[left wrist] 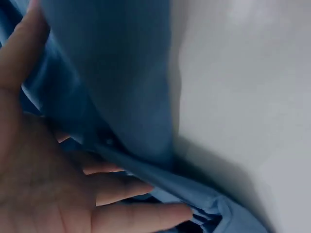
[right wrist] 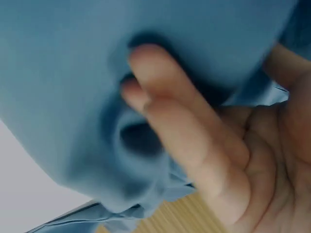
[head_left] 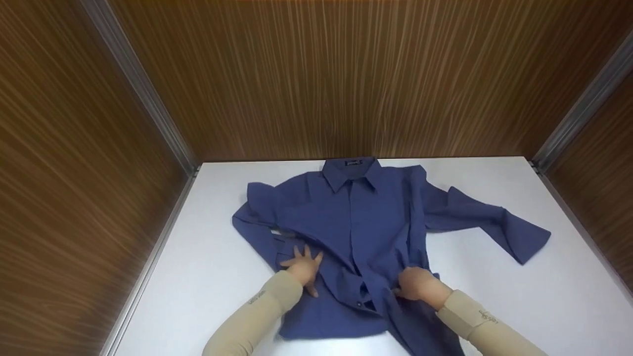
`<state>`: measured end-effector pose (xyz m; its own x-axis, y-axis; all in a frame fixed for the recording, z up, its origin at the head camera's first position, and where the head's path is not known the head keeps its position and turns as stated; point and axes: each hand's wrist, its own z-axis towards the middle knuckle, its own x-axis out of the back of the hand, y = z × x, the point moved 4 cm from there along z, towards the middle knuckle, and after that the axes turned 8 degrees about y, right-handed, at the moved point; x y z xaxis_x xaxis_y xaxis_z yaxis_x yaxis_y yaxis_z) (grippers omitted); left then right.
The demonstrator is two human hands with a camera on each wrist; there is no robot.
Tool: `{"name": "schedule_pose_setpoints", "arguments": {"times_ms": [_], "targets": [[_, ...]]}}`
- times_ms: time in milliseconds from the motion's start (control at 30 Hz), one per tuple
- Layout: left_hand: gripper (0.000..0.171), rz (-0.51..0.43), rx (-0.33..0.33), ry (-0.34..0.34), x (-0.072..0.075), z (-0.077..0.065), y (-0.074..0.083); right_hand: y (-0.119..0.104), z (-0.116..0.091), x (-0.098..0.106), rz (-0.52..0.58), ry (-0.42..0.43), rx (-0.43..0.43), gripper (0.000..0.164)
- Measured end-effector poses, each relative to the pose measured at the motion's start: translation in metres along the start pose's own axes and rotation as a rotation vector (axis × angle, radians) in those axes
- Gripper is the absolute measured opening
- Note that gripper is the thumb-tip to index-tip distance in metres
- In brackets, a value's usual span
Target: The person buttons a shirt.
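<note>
A dark blue long-sleeved button-up shirt (head_left: 381, 212) lies face up on the white table (head_left: 198, 277), its collar toward the back wall. My left hand (head_left: 302, 269) is spread over the shirt's lower left side, on the inner layer beside the turned-back front edge. In the left wrist view the fingers of that hand (left wrist: 53, 179) are extended along the blue cloth. My right hand (head_left: 420, 286) grips the shirt's lower right front, bunching the cloth. Curled fingers (right wrist: 180, 126) dig into the fabric in the right wrist view, and the thumb is partly hidden by it.
Wood-grain panels (head_left: 336, 79) stand behind the table and at both sides, joined by metal corner rails (head_left: 148, 89). The shirt's right-hand sleeve (head_left: 494, 217) stretches out across the table; the left-hand sleeve (head_left: 254, 217) is bent back toward the body.
</note>
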<state>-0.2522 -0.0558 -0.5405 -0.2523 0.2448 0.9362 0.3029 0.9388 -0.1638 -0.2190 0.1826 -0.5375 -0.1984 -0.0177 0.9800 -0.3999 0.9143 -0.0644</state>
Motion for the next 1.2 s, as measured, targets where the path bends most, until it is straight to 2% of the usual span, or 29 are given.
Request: {"name": "schedule_pose_setpoints", "arguments": {"times_ms": [100,167,233,300,367,433,533,600,700,767,833,1067,1200], "targets": [[0.113,0.042,-0.012,0.0,0.0,-0.004,-0.006,-0.006,0.001,0.008,0.146,-0.054,0.119,0.039],[0.117,0.095,-0.027,0.0,0.0,-0.009,-0.013,-0.005,0.002,0.019,0.249,-0.04,0.232,0.034],[0.118,0.135,-0.048,-0.011,0.002,-0.013,-0.019,0.001,0.005,0.033,0.3,0.043,0.348,0.028],[0.112,0.133,-0.072,-0.024,0.005,-0.014,-0.023,0.013,0.01,0.047,0.264,0.176,0.402,0.025],[0.097,0.093,-0.086,-0.02,0.01,-0.012,-0.025,0.028,0.016,0.055,0.214,0.249,0.355,0.041],[0.081,0.029,-0.107,0.035,0.019,-0.006,-0.024,0.039,0.023,0.055,0.164,0.24,0.267,0.064],[0.072,-0.058,-0.14,0.156,0.026,0.007,-0.016,0.044,0.03,0.039,0.125,0.123,0.154,0.088],[0.083,-0.112,-0.152,0.178,0.024,0.013,-0.01,0.04,0.033,0.024,0.097,0.036,0.104,0.096],[0.102,-0.163,-0.126,0.079,0.011,0.017,-0.006,0.03,0.036,0.005,0.052,-0.05,0.043,0.103],[0.107,-0.195,-0.089,0.003,0.004,0.017,-0.007,0.025,0.04,-0.001,0.039,-0.074,0.006,0.106],[0.108,-0.21,-0.07,-0.031,0.0,0.017,-0.01,0.022,0.044,-0.003,0.042,-0.075,-0.025,0.108],[0.107,-0.279,-0.072,-0.027,0.004,0.027,-0.017,0.025,0.06,0.0,0.046,-0.111,-0.071,0.112],[0.103,-0.219,-0.052,0.002,0.007,0.031,-0.018,0.028,0.064,0.004,0.045,-0.082,-0.075,0.112]]}}
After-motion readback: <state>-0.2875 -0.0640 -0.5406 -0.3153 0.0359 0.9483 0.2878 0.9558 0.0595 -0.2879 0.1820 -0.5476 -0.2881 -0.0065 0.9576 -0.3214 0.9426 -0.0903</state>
